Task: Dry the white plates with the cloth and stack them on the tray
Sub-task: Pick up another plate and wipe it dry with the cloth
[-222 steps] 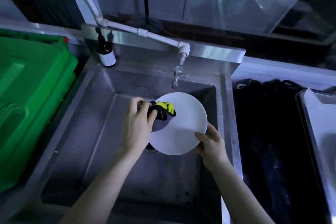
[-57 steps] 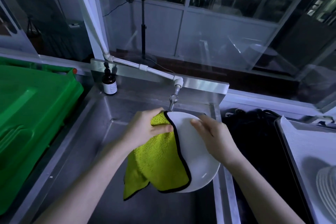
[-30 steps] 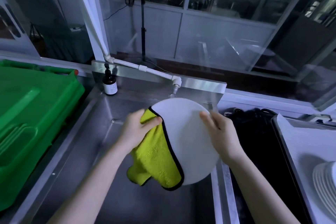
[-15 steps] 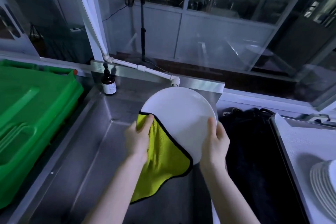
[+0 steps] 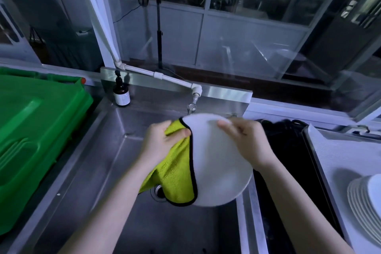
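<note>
White plate (image 5: 220, 163) tilted over sink (image 5: 82, 171) to drip | left hand (image 5: 162, 142) pinches cloth (image 5: 175, 173) round rim, wiping | right hand (image 5: 245, 142) grips top edge, steadying

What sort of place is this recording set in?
Most likely a commercial kitchen's dishwashing station, perhaps a staged one: a deep stainless steel sink with a wall-fed tap, a stack of white plates on a tray, and a large green crate beside the sink.

Dim room, glass-panelled partition (image 5: 247, 47), steel sink (image 5: 99, 156), green crate (image 5: 37, 130) beside it, tripod stand (image 5: 158, 43) behind
</note>
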The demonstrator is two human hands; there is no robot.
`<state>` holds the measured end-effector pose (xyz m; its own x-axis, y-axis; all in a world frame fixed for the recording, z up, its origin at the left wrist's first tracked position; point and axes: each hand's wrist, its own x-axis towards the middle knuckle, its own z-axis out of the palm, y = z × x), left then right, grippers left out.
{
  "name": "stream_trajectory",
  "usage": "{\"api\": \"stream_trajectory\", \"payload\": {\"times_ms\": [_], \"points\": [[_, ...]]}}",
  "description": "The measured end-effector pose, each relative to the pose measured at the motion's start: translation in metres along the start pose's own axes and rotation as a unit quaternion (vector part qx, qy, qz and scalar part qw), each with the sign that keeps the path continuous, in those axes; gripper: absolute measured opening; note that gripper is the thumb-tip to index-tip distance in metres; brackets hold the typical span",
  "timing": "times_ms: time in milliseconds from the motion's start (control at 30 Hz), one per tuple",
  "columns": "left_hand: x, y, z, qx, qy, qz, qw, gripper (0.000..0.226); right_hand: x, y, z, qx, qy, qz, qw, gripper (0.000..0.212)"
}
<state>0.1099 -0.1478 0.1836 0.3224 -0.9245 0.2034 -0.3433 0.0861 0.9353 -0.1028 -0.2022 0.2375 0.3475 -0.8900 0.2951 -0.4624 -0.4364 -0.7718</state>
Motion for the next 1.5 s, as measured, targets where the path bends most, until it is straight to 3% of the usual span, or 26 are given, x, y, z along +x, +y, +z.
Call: {"api": "stream_trajectory", "payload": {"times_ms": [100, 200, 300, 367, 433, 533, 600, 700, 800, 867, 933, 1000, 1100, 1167, 1267, 1333, 1433, 1500], "points": [[-0.009, -0.007, -0.002, -0.150, 0.070, -0.090, 0.982, 0.046, -0.009, 0.009, 0.004, 0.155, 0.112, 0.119, 0.974, 0.063], [-0.005, -0.004, -0.005, -0.100, 0.056, -0.087, 0.990, 0.028, -0.013, 0.002, 0.005, 0.095, 0.064, 0.087, 0.989, 0.062], [0.003, 0.006, -0.006, 0.020, -0.044, -0.024, 0.999, 0.064, -0.008, -0.013, 0.005, -0.028, -0.048, -0.013, 0.998, 0.052], [0.004, 0.008, -0.003, 0.057, -0.103, 0.004, 0.993, 0.074, -0.004, -0.016, 0.006, -0.062, -0.089, -0.055, 0.993, 0.053], [0.000, 0.006, -0.001, 0.033, -0.070, -0.002, 0.997, 0.062, -0.002, -0.010, 0.003, -0.055, -0.055, -0.046, 0.996, 0.053], [-0.006, -0.008, 0.000, -0.092, 0.045, -0.077, 0.992, 0.060, -0.008, 0.006, 0.004, 0.061, 0.066, 0.060, 0.994, 0.058], [-0.004, -0.008, -0.002, -0.108, 0.064, -0.092, 0.988, 0.051, -0.015, 0.010, 0.008, 0.119, 0.099, 0.106, 0.982, 0.062], [0.006, -0.002, -0.013, -0.045, 0.001, -0.037, 0.998, 0.060, -0.017, 0.005, 0.010, 0.077, 0.055, 0.083, 0.992, 0.056], [0.011, 0.017, -0.012, 0.033, -0.151, 0.039, 0.987, 0.019, -0.012, -0.010, 0.013, -0.007, -0.062, -0.005, 0.998, 0.054], [0.009, 0.019, -0.007, 0.075, -0.204, 0.054, 0.975, 0.021, -0.010, -0.015, 0.016, -0.029, -0.100, -0.032, 0.994, 0.053], [0.008, 0.012, -0.008, 0.049, -0.160, 0.034, 0.985, 0.039, -0.007, -0.011, 0.009, -0.025, -0.072, -0.017, 0.997, 0.050], [-0.001, 0.009, -0.009, -0.030, -0.060, -0.029, 0.997, 0.061, -0.006, -0.001, 0.005, 0.027, 0.002, 0.039, 0.999, 0.054], [-0.017, 0.008, 0.002, -0.164, 0.090, -0.128, 0.974, 0.039, -0.018, 0.000, 0.019, 0.192, 0.174, 0.152, 0.954, 0.055], [-0.019, 0.007, 0.007, -0.173, 0.130, -0.159, 0.963, 0.027, -0.026, 0.001, 0.036, 0.247, 0.227, 0.203, 0.920, 0.048], [-0.013, 0.005, -0.005, -0.156, 0.123, -0.151, 0.968, 0.014, -0.029, 0.003, 0.028, 0.232, 0.108, 0.182, 0.949, 0.042], [-0.004, 0.008, -0.016, -0.109, 0.083, -0.084, 0.987, 0.013, -0.015, 0.001, 0.006, 0.199, -0.001, 0.147, 0.969, 0.031], [0.010, 0.019, -0.018, 0.002, -0.053, 0.046, 0.998, 0.031, 0.010, -0.012, -0.010, 0.080, -0.137, 0.049, 0.986, 0.018], [0.015, 0.025, -0.010, 0.050, -0.142, 0.086, 0.985, 0.036, 0.017, -0.020, 0.000, -0.040, -0.181, -0.034, 0.982, 0.038]]}}
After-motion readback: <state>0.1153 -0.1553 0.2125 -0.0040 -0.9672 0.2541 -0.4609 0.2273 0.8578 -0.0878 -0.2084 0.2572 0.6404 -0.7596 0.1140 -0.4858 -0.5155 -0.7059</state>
